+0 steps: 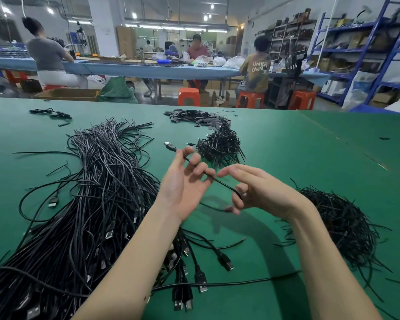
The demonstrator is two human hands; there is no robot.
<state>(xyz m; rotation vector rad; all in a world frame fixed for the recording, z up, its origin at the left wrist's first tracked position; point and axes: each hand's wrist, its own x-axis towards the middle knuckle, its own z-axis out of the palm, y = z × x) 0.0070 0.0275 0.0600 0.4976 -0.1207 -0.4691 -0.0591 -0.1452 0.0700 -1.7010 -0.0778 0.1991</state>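
Observation:
A single black USB cable (222, 184) runs between both hands above the green table (310, 144). My left hand (185, 181), palm up, holds the cable between its curled fingers, and the USB plug (169, 145) sticks out past the fingertips to the upper left. My right hand (259, 188) grips the cable lower down, where it bends in a loop under the fingers. A large pile of loose black USB cables (90, 204) lies to the left of my left forearm.
A heap of black twist ties (337, 222) lies right of my right arm. A bundle of coiled cables (219, 144) and a scatter of small black pieces (194, 116) sit farther back. Beyond the table edge, people sit on orange stools (188, 96) at a blue workbench (148, 69).

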